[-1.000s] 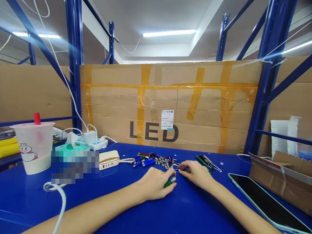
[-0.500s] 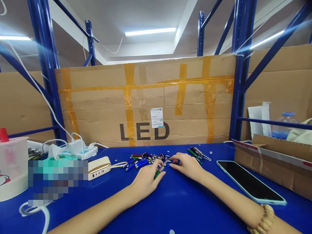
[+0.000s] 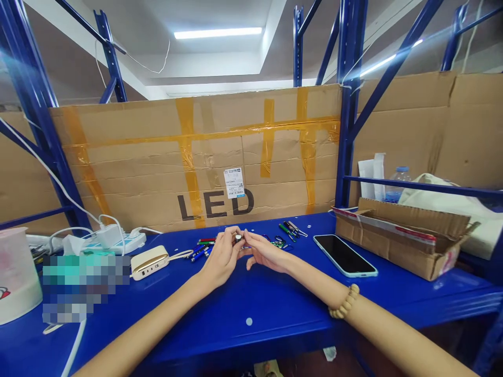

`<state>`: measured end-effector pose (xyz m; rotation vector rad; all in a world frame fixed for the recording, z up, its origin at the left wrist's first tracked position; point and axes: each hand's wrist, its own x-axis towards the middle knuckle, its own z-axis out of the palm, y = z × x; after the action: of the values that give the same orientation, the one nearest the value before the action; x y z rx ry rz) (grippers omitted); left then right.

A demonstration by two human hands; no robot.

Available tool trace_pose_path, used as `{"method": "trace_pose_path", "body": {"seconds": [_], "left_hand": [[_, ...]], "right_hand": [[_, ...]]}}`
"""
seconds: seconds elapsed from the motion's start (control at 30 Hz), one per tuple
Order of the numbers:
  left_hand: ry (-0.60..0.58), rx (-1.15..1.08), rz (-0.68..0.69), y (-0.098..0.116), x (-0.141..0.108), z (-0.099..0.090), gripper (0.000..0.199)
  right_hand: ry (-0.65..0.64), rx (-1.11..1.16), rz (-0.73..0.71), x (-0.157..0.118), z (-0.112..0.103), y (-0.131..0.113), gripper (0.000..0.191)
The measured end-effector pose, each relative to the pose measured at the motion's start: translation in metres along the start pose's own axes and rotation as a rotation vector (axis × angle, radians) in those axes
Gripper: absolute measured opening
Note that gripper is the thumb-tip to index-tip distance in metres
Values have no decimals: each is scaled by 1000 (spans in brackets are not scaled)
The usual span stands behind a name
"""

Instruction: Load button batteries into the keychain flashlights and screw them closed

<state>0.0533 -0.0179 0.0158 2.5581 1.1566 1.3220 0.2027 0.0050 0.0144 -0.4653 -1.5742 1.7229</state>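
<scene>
Silver disc, pinched between left hand and right hand fingertips

Bright ceiling tube, warped edges

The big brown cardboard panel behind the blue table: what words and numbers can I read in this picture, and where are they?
"LED": big black letters printed on the tan cardboard panel.
White sticker label on that panel: its print is too small to read.
Red-and-white strip on the open cardboard box: too blurred to read.
</scene>
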Motion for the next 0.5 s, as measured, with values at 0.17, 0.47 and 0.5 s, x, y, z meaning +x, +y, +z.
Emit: {"method": "trace_pose_path", "body": {"seconds": [0.17,0.47,0.5], "left_hand": [[142,-84,-161,24,0,0,13],[433,-6,-185,87,-83,-7,24],[406,-69,-171,94,-110,-7,21]], "right_hand": [[69,148,99,-4,17,0,20],[300,246,87,-22,42,18,22],[340,246,90,-23,42,21,24]]}}
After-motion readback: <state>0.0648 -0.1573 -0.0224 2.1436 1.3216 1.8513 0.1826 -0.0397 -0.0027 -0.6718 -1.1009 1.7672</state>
